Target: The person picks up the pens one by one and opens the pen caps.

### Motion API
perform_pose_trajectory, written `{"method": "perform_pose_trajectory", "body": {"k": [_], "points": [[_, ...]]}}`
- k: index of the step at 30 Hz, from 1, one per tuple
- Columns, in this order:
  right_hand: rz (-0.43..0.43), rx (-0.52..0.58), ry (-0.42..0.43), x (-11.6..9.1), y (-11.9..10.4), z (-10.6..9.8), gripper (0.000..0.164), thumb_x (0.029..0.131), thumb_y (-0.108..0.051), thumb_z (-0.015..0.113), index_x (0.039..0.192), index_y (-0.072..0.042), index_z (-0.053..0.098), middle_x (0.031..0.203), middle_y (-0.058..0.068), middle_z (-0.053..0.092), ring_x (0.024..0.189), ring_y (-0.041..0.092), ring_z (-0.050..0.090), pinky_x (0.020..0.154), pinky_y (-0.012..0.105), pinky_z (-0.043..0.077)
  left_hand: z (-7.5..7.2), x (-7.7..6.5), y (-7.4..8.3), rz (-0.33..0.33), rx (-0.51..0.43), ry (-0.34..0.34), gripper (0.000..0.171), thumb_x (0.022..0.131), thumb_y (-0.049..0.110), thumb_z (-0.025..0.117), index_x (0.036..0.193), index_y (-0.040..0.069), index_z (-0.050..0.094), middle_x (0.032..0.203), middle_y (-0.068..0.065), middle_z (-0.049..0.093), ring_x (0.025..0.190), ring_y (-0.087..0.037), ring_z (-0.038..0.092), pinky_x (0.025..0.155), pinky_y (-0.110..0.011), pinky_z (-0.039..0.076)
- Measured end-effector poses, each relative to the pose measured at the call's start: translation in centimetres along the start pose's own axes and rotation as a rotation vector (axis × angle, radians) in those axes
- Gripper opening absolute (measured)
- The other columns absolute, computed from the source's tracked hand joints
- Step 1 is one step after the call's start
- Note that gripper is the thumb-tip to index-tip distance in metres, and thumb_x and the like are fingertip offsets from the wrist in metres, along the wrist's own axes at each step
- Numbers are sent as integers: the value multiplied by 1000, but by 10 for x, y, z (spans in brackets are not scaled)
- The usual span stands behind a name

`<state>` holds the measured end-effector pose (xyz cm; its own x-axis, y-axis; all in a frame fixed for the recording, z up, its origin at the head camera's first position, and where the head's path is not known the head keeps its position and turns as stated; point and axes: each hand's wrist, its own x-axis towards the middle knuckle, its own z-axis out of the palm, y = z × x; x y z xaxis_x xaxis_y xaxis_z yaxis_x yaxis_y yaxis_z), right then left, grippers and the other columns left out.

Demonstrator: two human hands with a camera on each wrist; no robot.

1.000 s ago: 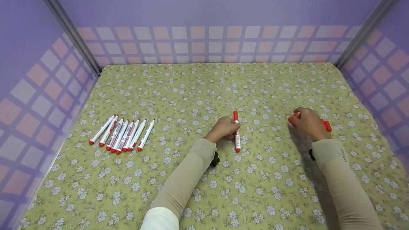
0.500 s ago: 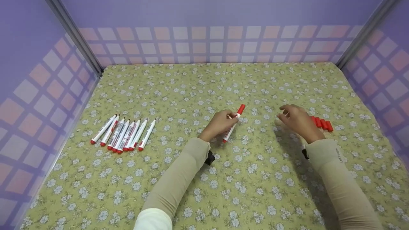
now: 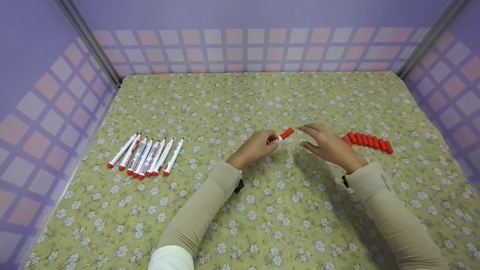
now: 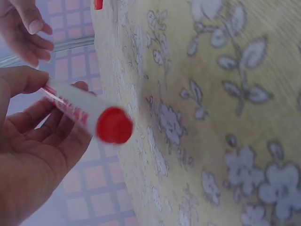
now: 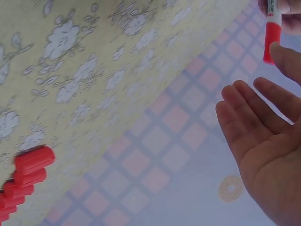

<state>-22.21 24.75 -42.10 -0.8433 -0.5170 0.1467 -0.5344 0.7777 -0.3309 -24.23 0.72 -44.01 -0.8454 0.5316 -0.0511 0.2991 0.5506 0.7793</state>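
Observation:
My left hand (image 3: 255,147) pinches a white marker (image 4: 75,104) with its red cap (image 3: 286,133) on, held up over the cloth. In the left wrist view the marker's red end plug points at the camera, with thumb and fingertips round the barrel. My right hand (image 3: 325,145) reaches toward the capped end from the right, its fingers spread and fairly straight. Nothing lies in its palm in the right wrist view, where the red cap overlaps the thumb tip.
Several uncapped white markers (image 3: 150,157) lie side by side on the left, tips away from me. A slanting row of loose red caps (image 3: 369,141) lies at right. Flowered cloth (image 3: 240,210) covers the table; purple checked panels (image 3: 232,48) stand round it.
The left hand has lifted the capped marker and tilted it rightward. The right hand has come off the red caps and moved left toward the marker, uncovering the row.

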Motion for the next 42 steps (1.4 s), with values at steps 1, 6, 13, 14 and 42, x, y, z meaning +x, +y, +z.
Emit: {"method": "perform_pose_trajectory", "body": {"k": [1,6,13,14,42], "points": [[-29,-17,8,1,-2,1,50,94,-19,63,138,-2,49,135,20,52,119,37,56,91,49,51,-1,-1,0,15,10,1,27,100,21,48,117,6,62,100,-5,63,67,-12,49,58,-25,41],[-159,-104,58,4,-11,7,50,92,-16,66,136,-1,50,131,19,55,116,33,59,86,43,54,-4,-5,0,100,148,18,27,100,20,49,123,11,62,105,-6,60,76,-14,52,68,-28,46],[-247,-147,57,10,-24,13,47,91,-15,66,134,-1,53,127,18,58,111,32,61,85,42,54,-5,-14,-2,243,351,53,26,101,19,49,121,8,61,109,-6,57,91,-17,59,80,-31,52],[-254,-152,54,11,-27,14,46,91,-15,66,133,-1,53,126,18,59,110,31,62,85,42,54,-6,-15,-3,269,383,66,26,100,20,49,120,8,62,108,-6,58,90,-16,59,79,-30,52],[-294,-286,71,26,-57,34,13,92,-13,65,82,-4,67,68,7,62,56,17,57,52,29,48,-4,-30,-11,489,711,186,25,100,24,52,111,10,69,95,-2,65,66,-11,58,62,-24,50]]}}
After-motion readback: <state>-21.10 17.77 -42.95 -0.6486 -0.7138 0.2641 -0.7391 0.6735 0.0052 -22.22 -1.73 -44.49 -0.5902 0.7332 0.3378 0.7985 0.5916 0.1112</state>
